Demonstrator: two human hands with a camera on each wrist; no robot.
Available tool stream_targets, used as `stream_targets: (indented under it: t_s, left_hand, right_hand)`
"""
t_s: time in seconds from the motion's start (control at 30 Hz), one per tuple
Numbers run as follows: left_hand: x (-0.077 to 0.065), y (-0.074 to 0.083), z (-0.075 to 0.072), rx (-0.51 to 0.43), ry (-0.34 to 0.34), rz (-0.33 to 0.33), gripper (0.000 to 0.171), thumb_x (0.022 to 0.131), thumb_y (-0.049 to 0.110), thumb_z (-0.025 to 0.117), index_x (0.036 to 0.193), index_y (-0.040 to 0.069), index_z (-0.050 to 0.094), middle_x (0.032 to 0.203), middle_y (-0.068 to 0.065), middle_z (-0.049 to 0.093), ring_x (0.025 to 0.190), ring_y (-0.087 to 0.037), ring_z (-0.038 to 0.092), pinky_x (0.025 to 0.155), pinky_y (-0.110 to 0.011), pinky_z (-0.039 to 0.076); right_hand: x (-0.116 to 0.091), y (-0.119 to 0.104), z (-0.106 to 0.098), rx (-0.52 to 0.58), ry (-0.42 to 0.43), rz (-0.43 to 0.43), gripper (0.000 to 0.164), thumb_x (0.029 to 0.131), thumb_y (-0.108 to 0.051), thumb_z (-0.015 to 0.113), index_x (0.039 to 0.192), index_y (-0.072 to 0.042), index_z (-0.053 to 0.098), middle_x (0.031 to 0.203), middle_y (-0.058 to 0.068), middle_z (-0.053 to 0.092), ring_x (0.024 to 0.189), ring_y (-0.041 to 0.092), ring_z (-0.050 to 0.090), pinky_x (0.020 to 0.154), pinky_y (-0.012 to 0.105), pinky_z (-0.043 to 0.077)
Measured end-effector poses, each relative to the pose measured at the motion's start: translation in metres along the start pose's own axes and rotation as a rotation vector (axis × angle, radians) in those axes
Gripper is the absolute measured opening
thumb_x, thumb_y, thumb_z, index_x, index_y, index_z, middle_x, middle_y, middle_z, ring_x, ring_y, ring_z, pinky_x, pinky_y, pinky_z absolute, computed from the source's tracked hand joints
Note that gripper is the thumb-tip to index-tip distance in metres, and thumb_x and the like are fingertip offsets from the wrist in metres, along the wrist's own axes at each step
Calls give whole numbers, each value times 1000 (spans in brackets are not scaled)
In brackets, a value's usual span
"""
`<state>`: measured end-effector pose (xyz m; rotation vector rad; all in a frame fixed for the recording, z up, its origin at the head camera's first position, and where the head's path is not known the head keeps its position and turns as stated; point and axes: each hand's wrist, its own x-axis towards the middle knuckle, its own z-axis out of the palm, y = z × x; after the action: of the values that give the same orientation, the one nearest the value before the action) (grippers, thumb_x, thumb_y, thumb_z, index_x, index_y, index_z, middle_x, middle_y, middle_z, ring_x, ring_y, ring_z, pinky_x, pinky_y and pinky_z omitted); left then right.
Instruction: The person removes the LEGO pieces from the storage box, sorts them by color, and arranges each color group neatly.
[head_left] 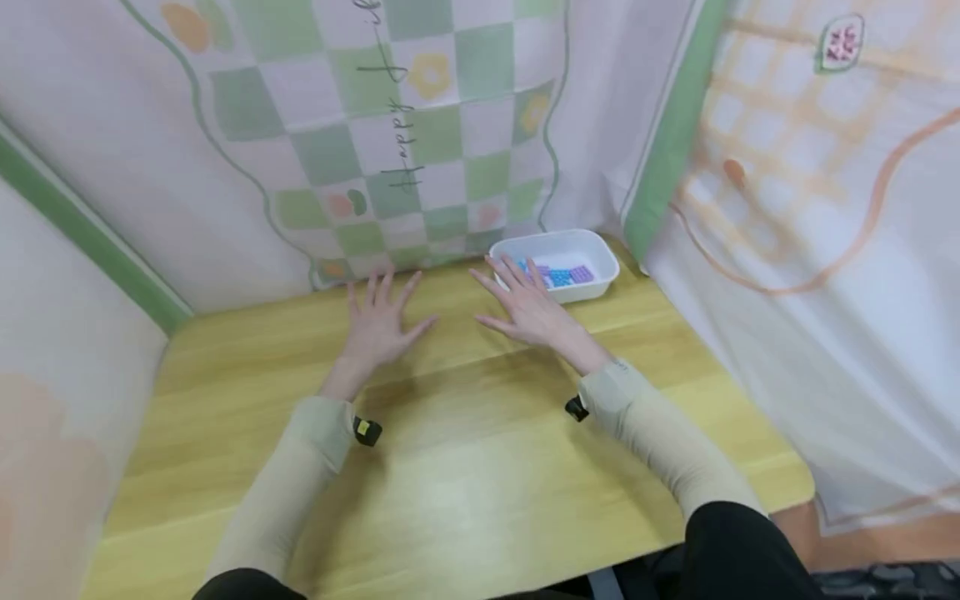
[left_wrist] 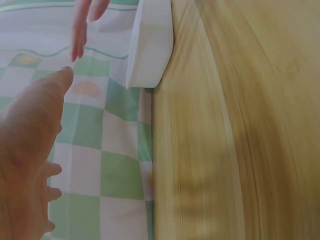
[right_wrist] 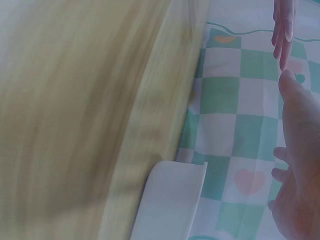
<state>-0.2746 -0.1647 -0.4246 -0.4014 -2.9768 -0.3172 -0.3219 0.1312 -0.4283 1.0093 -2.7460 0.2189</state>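
Both hands are held out above the table, fingers spread and straight. My left hand point(head_left: 377, 327) is over the back left part of the tabletop and holds nothing. Nearer the back right, my right hand point(head_left: 531, 310) is beside a white plastic tub point(head_left: 600, 287), its fingertips overlapping the tub's left side in the head view. Inside the tub lie small blue pieces point(head_left: 560, 277) and purple pieces point(head_left: 581, 274) with a bumpy surface; the hand hides some of them. In the left wrist view the tub point(left_wrist: 152, 45) stands at the table's back edge.
The wooden table point(head_left: 450, 467) has its back edge against a green-and-white checked curtain point(head_left: 420, 133). More curtain cloth point(head_left: 787, 208) hangs along the right side, and a pale cloth point(head_left: 67, 333) hangs at the left. Black wrist cameras point(head_left: 367, 431) sit on the sleeves.
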Motion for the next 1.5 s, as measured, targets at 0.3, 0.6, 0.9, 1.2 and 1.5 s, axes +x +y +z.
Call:
stream_targets:
  t_s: [0.3, 0.6, 0.9, 1.2, 1.5]
  left_hand:
    - [-6, -3, -27, -3, -16, -42, 87, 108, 72, 44, 178, 31, 13, 186, -21, 6, 172, -50, 1, 135, -78, -7]
    - [-19, -1, -46, -5, -60, -97, 91, 105, 80, 37, 178, 39, -2, 187, -13, -5, 174, -44, -7, 135, -74, -14]
    - [-37, 12, -20, -44, -88, -102, 91, 105, 78, 42, 177, 42, 0, 188, -14, 2, 174, -45, 0, 136, -75, -10]
    - [-36, 30, 13, -59, -140, -86, 91, 105, 81, 40, 178, 39, 4, 188, -12, 2, 174, -43, 1, 137, -73, -7]
    - [-26, 41, 28, -36, -144, -55, 91, 105, 81, 40, 178, 38, 6, 187, -13, 9, 173, -44, 7, 137, -74, -3]
  right_hand:
    - [5, 8, -27, 59, -47, 53, 86, 109, -56, 59, 176, -17, 24, 186, 19, 12, 172, 47, 12, 140, 72, 1]
    - [-18, 27, -51, 133, -27, 86, 87, 109, -51, 62, 177, -17, 20, 185, 21, 16, 171, 47, 14, 140, 71, 4]
    - [-52, 27, -37, 164, -79, 91, 88, 108, -48, 64, 178, -19, 19, 183, 24, 18, 171, 49, 14, 140, 71, 6]
    - [-81, 27, -16, 165, -89, 112, 86, 107, -47, 66, 176, -16, 24, 182, 26, 21, 170, 51, 17, 139, 73, 8]
    - [-88, 31, -10, 179, -83, 126, 84, 109, -46, 65, 176, -15, 24, 181, 27, 21, 169, 52, 17, 139, 74, 7]
